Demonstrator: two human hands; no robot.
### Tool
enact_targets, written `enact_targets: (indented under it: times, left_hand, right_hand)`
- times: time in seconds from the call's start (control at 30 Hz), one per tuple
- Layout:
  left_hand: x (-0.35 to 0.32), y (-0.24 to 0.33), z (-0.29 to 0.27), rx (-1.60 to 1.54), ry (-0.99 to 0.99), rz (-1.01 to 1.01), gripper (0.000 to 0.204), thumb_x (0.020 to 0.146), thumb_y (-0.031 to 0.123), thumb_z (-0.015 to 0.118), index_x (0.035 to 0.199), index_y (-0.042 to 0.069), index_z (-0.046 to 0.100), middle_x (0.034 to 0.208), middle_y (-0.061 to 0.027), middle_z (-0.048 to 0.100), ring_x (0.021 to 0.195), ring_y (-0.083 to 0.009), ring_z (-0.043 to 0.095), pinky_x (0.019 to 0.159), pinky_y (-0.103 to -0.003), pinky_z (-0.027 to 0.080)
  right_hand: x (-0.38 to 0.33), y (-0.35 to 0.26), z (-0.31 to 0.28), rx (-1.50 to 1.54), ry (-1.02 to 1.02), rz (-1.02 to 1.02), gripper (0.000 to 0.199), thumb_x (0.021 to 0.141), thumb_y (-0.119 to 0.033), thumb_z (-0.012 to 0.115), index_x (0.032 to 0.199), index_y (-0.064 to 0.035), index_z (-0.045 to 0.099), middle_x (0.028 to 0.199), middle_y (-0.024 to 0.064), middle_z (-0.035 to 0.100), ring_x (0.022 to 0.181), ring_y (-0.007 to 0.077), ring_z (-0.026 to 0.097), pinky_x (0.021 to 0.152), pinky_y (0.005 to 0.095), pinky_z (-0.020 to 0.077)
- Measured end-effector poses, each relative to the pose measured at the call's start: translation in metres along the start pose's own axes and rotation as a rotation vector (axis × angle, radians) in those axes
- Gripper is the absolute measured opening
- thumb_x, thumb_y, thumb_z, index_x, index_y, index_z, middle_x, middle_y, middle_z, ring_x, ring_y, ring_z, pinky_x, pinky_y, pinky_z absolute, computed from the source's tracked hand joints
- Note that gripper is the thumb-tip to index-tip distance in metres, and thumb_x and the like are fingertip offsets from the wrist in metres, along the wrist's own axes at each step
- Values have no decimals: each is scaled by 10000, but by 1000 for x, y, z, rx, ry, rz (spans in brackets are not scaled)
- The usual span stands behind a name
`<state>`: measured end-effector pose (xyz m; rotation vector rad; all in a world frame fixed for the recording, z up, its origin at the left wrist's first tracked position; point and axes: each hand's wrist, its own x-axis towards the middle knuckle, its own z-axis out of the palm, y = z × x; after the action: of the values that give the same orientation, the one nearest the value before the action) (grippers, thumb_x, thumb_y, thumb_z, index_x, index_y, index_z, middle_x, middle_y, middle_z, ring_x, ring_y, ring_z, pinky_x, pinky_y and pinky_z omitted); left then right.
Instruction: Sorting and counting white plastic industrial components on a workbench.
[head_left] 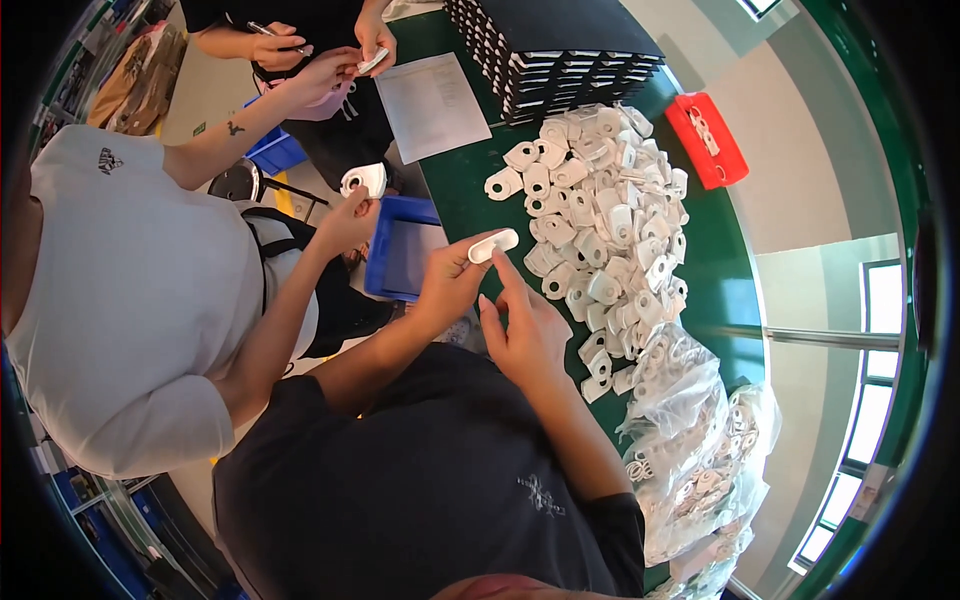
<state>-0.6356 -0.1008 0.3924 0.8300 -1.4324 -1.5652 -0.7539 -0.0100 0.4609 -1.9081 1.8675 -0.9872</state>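
Observation:
My left hand (447, 288) pinches a white plastic part (493, 246), long and rounded at its ends, seen edge-on. Close beside it, my right hand (528, 335) has its index finger stretched up to the part's lower edge, with the thumb held apart. Whether that fingertip presses on the part or only hovers is hard to make out. Just right of my hands, a big heap of similar white parts (600, 215), many with a round hole, covers the green table (462, 185).
Clear plastic bags (685, 440) of white parts lie near right. Beyond the heap are black stacked trays (560, 60), a paper sheet (432, 105) and a red bin (707, 140). A blue bin (400, 245) stands left. Two co-workers hold white parts; one also has a pen (272, 35).

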Motion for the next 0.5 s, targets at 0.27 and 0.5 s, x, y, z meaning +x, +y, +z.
enact_targets:
  times: [0.27, 0.5]
  left_hand:
    - [-6, 4, 11, -100, -19, -52, 310, 1033, 103, 594, 1312, -18, 654, 1231, -63, 715, 1076, -91, 628, 935, -254, 500]
    - [-12, 1, 17, -81, -48, -39, 298, 1037, 71, 568, 1311, -4, 658, 1170, -38, 732, 1056, -81, 639, 925, -256, 513]
  right_hand:
    - [-4, 7, 4, 62, 105, -38, 604, 885, -106, 685, 1445, -10, 484, 761, 87, 606, 640, 247, 623, 560, 369, 490]
    - [-21, 0, -7, 197, 96, 49, 412, 921, -39, 648, 1325, -7, 567, 741, 47, 616, 576, 160, 593, 550, 288, 475]
